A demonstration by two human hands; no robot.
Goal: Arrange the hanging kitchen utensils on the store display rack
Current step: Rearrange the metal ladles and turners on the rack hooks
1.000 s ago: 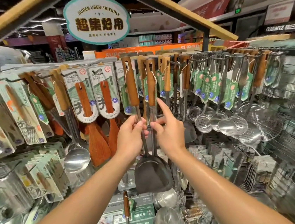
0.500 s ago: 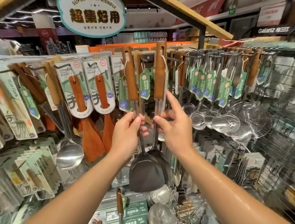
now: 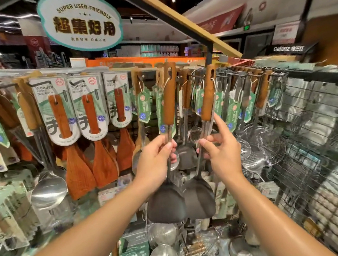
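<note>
Spatulas: we've got one [image 3: 165, 199] pinched in our left hand [image 3: 155, 163], another [image 3: 197, 200] pinched in our right hand [image 3: 223, 155], index finger out.

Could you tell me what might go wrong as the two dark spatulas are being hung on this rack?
1. The left hand and right hand pinch only the thin metal shanks, so the left spatula or right spatula could slip.
2. Their heads sit close together and may knock.
3. The string-tied tags crowd the handles and could snag.
</note>
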